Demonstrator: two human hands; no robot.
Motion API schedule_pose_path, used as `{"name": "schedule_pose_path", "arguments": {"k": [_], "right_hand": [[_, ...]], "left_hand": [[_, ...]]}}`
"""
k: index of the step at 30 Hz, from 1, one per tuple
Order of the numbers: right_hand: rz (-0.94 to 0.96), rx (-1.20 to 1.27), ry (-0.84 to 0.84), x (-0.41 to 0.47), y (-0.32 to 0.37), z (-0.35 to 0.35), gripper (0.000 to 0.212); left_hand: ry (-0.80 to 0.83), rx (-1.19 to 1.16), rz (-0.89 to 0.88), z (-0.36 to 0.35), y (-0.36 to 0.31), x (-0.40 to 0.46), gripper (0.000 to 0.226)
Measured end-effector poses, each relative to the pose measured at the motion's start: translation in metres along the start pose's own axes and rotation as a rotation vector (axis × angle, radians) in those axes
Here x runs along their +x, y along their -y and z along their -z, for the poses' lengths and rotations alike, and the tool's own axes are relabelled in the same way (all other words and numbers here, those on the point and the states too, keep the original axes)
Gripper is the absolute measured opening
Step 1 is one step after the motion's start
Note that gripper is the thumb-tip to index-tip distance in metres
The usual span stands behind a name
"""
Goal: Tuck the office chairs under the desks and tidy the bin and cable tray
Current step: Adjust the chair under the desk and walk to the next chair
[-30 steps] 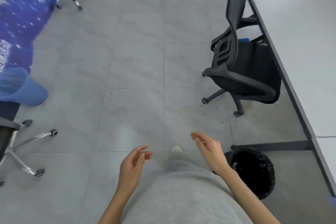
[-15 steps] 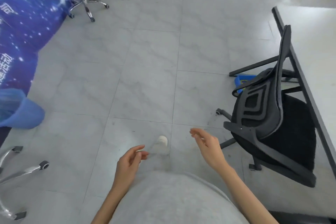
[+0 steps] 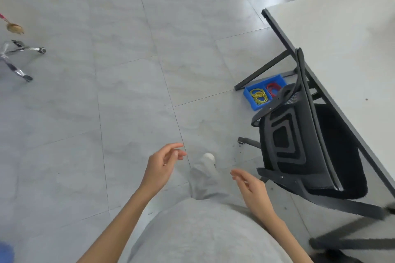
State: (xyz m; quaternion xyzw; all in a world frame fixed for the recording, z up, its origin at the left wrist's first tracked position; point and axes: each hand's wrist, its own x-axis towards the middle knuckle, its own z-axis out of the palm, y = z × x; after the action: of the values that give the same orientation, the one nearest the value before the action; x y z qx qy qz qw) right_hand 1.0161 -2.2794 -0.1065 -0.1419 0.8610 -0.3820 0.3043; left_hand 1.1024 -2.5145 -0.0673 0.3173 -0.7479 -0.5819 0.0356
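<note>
A black mesh office chair (image 3: 299, 145) stands at the right, its seat partly under the white desk (image 3: 346, 49) and its backrest against the desk edge. On the floor by the desk leg lies a blue cable tray (image 3: 250, 100) holding yellow and red cable coils, partly hidden by the chair. My left hand (image 3: 162, 162) hangs empty over the floor with loosely curled fingers. My right hand (image 3: 252, 188) is empty too, fingers relaxed, just left of the chair's armrest and apart from it. The bin is out of view.
Grey tiled floor (image 3: 128, 92) spreads ahead and to the left. The chrome base of another chair (image 3: 17, 60) shows at the left edge, with a small brown object (image 3: 15, 28) above it. My grey trouser leg and white shoe (image 3: 209, 158) are between my hands.
The view has swung forward and right along the desk: the black bin has left the frame, the blue tray has come into sight, and the chair appears closer. Both hands stay empty.
</note>
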Motion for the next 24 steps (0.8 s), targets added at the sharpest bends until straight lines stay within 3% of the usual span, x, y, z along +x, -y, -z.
{"name": "schedule_pose_path", "arguments": {"k": [6, 10, 14, 17, 20, 24], "right_hand": [[-0.004, 0.109, -0.154, 0.105, 0.043, 0.038, 0.025], [-0.013, 0.178, -0.316, 0.143, 0.072, 0.081, 0.027], [-0.058, 0.199, -0.562, 0.154, 0.087, 0.118, 0.029], [-0.158, 0.158, -0.781, 0.146, 0.084, 0.135, 0.03], [-0.271, -0.044, -0.951, 0.131, 0.076, 0.136, 0.029], [-0.449, -0.323, -1.038, 0.114, 0.057, 0.123, 0.031]], "left_hand": [[0.084, 0.049, 0.017, -0.016, -0.018, 0.088, 0.03], [0.234, 0.131, -0.034, -0.019, -0.048, 0.151, 0.018], [0.448, 0.252, -0.137, -0.035, -0.088, 0.218, 0.028], [0.655, 0.405, -0.292, -0.066, -0.125, 0.265, 0.028], [0.838, 0.497, -0.528, -0.106, -0.16, 0.299, 0.023], [1.038, 0.555, -0.926, -0.16, -0.197, 0.316, 0.029]]}}
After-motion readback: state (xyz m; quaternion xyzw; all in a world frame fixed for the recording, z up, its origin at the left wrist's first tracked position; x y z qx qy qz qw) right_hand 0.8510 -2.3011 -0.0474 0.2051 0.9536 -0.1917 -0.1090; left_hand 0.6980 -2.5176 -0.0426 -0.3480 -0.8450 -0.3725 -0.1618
